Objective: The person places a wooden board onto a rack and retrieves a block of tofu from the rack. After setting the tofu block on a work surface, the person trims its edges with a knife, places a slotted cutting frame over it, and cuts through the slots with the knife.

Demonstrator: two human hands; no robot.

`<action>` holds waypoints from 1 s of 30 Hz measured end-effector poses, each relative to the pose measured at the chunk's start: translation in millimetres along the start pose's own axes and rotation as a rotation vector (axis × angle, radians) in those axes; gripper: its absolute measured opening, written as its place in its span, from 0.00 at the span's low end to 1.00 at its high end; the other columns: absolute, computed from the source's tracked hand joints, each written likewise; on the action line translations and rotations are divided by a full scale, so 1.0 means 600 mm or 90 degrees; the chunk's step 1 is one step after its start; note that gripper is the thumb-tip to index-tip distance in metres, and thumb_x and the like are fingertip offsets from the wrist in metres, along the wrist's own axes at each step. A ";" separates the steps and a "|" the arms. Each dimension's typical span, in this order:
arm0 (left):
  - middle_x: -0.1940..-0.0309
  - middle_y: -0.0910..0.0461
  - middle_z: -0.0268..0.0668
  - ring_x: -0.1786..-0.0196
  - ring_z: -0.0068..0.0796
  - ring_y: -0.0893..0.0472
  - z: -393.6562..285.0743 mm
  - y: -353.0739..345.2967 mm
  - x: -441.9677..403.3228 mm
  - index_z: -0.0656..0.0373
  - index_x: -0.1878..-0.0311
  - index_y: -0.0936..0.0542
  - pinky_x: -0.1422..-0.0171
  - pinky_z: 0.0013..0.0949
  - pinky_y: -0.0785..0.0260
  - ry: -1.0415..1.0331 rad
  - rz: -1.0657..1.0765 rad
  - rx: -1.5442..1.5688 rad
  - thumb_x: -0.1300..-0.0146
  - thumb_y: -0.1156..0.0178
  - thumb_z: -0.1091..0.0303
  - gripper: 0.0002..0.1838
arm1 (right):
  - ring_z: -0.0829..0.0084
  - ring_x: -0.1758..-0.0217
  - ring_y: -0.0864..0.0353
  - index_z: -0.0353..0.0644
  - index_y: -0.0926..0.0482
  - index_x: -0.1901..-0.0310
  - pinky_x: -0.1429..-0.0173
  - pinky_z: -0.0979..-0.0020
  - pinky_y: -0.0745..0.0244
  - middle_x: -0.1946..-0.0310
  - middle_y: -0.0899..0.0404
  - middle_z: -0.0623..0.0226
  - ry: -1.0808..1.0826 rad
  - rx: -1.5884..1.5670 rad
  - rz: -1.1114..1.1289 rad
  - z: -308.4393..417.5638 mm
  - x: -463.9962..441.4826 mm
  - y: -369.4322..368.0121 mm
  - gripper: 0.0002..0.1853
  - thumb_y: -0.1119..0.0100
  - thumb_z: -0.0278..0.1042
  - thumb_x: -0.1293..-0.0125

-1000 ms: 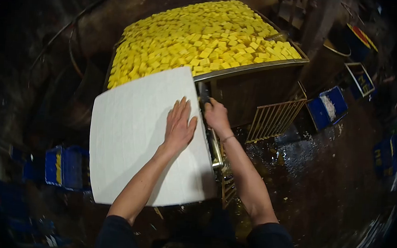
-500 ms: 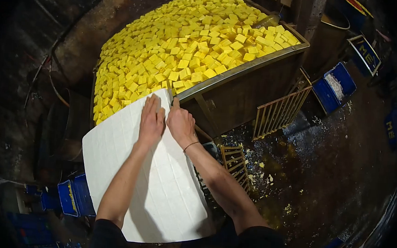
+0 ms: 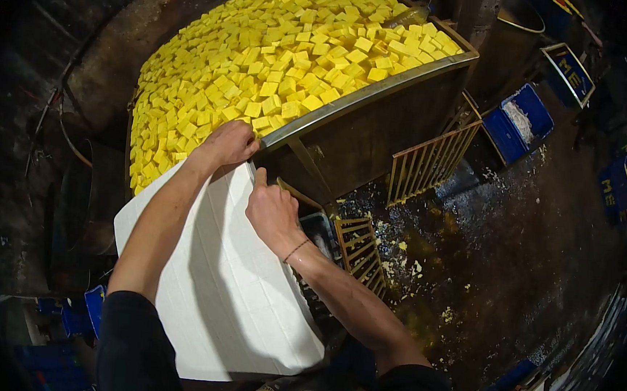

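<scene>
A large white slab [image 3: 200, 260] with faint lines across its surface lies beneath my forearms. My left hand [image 3: 231, 143] is at its far corner, beside the heap of yellow blocks [image 3: 279, 69], with fingers curled down; whatever they hold is hidden. My right hand [image 3: 275, 209] rests at the slab's right edge. Its index finger extends forward along that edge while the other fingers are folded under, around something I cannot make out. The blocks fill a big metal-rimmed bin [image 3: 379, 91] just beyond the slab.
Slatted racks [image 3: 432, 160] stand right of the bin, one nearer the slab. A blue crate [image 3: 518, 123] with white material sits farther right. Bits of yellow and white litter the wet dark floor [image 3: 498, 259]. More blue crates are at the lower left and far right.
My left hand has gone from flat on the slab to curled at its far corner. My right hand has moved left and slightly back. A dark blade seen earlier by my right hand no longer shows.
</scene>
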State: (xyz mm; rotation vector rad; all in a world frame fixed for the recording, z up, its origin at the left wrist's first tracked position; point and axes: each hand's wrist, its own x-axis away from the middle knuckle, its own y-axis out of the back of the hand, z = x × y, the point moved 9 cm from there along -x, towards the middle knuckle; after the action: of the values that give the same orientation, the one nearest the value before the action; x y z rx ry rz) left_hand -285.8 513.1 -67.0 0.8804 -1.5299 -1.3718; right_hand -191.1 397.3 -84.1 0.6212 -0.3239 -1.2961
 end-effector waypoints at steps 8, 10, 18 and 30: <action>0.72 0.23 0.49 0.62 0.50 0.22 -0.087 -0.037 0.027 0.65 0.76 0.21 0.54 0.45 0.28 -0.116 0.199 -0.068 0.50 0.37 0.62 0.13 | 0.43 0.75 0.19 0.23 0.33 0.48 0.71 0.49 0.22 0.80 0.22 0.42 -0.025 -0.024 0.063 -0.020 0.136 0.037 0.20 0.51 0.22 0.43; 0.73 0.23 0.49 0.63 0.49 0.22 -0.098 -0.045 0.039 0.64 0.77 0.21 0.55 0.45 0.28 -0.153 0.160 -0.043 0.51 0.36 0.61 0.13 | 0.43 0.75 0.19 0.24 0.34 0.49 0.71 0.49 0.22 0.80 0.22 0.43 -0.042 -0.027 0.093 -0.026 0.165 0.042 0.19 0.51 0.22 0.43; 0.73 0.22 0.50 0.64 0.50 0.21 -0.242 -0.081 0.137 0.64 0.76 0.19 0.54 0.44 0.27 -0.220 0.241 0.132 0.49 0.36 0.62 0.12 | 0.54 0.79 0.18 0.26 0.36 0.40 0.75 0.57 0.23 0.80 0.21 0.51 -0.044 -0.016 0.146 -0.058 0.334 0.071 0.28 0.45 0.26 0.44; 0.67 0.18 0.50 0.58 0.49 0.19 -0.459 -0.157 0.305 0.64 0.67 0.16 0.50 0.42 0.26 -0.191 0.457 0.201 0.45 0.37 0.60 0.14 | 0.52 0.80 0.21 0.35 0.36 0.39 0.79 0.57 0.28 0.78 0.22 0.52 -0.096 -0.065 0.147 -0.086 0.570 0.137 0.26 0.43 0.28 0.38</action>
State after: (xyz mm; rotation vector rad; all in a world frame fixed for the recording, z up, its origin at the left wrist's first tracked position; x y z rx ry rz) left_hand -101.4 230.1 -130.7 0.2371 -2.0623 -0.7641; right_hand -9.0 93.6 -115.9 0.3870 -0.4376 -1.1315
